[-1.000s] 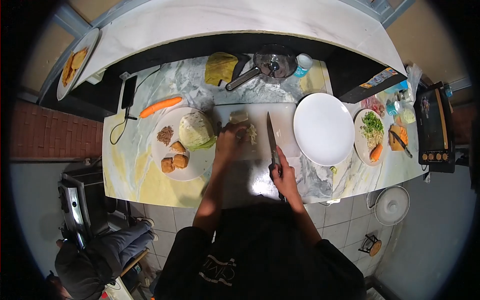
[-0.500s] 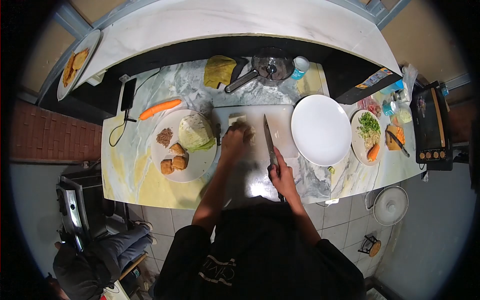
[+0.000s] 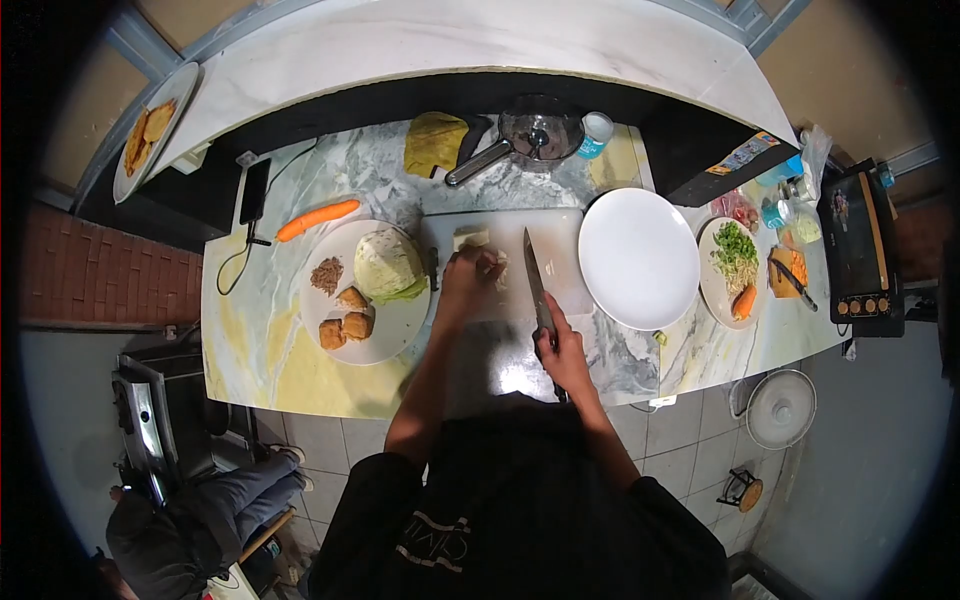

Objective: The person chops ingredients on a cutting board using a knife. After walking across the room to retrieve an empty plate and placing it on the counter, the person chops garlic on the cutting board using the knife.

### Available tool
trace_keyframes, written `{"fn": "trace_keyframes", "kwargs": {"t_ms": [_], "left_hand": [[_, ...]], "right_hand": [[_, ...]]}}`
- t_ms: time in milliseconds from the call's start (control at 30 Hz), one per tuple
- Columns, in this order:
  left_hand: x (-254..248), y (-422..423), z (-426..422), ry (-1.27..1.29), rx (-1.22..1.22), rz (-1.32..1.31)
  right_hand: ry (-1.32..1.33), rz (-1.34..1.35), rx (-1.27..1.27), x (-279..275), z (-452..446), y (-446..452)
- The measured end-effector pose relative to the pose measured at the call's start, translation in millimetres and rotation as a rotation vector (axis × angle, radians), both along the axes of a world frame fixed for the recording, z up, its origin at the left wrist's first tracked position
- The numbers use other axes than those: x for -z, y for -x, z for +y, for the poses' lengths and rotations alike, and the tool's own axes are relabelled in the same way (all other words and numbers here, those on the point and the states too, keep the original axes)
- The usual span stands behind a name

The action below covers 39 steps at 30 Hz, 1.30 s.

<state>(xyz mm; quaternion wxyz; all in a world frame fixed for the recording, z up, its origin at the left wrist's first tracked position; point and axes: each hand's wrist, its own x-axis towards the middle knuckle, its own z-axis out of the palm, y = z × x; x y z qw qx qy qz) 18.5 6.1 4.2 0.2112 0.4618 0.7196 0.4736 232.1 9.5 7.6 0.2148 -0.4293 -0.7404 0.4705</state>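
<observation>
My right hand (image 3: 563, 352) is wrapped round the black handle of a kitchen knife (image 3: 533, 268). Its long blade points away from me over the white cutting board (image 3: 562, 238). On the board's left half, my left hand (image 3: 473, 277) has its fingers curled together; whatever is in them is hidden. Just beyond these fingers lies a pale block (image 3: 470, 237) of food I cannot identify. Small pale bits (image 3: 503, 268) are scattered beside the fingertips, between hand and blade.
Left of the board, a plate (image 3: 375, 350) carries half a cabbage (image 3: 388, 265), brown minced food and fried cubes. A carrot (image 3: 318, 220) lies behind it. To the right stand a white plate (image 3: 640, 260) and a plate of chopped vegetables (image 3: 735, 255). A person (image 3: 190, 520) sits at lower left.
My left hand, blurred by motion before, is now steadier over the pale bits, its fingers drawn in. The knife stays in my right hand, nearly unmoved.
</observation>
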Motion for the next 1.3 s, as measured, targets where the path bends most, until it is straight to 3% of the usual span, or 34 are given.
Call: {"fn": "trace_keyframes", "kwargs": {"t_ms": [100, 200, 267, 367, 500, 567, 667, 1000, 1167, 1300], "left_hand": [[-9, 6, -3, -0.054, -0.015, -0.061], [-15, 15, -8, 0.131, 0.049, -0.234], [-5, 20, -11, 0.024, 0.16, -0.502], [-9, 19, -14, -0.014, 0.149, -0.607], [-15, 19, -16, -0.034, 0.135, -0.596], [-13, 23, -16, 0.066, 0.227, -0.525], [-13, 20, -14, 0.154, 0.161, -0.515], [-10, 18, -9, 0.214, 0.088, -0.565], [-4, 17, -5, 0.113, 0.072, -0.499], [-2, 19, -3, 0.171, 0.069, -0.415]], "right_hand": [[0.013, -0.002, 0.001, 0, 0, 0], [0.001, 0.02, -0.002, -2, 0, 0], [0.06, -0.01, -0.004, -8, 1, -1], [0.069, -0.006, -0.004, -4, 0, -1], [0.024, 0.042, -0.003, 4, 0, -2], [0.023, 0.032, 0.0, 4, 0, -3], [0.022, 0.028, 0.004, 0, 0, -2], [-0.04, -0.011, 0.002, 2, 2, -3], [-0.03, 0.056, 0.006, 1, 5, -4], [-0.096, 0.098, 0.017, 15, 5, -5]]}}
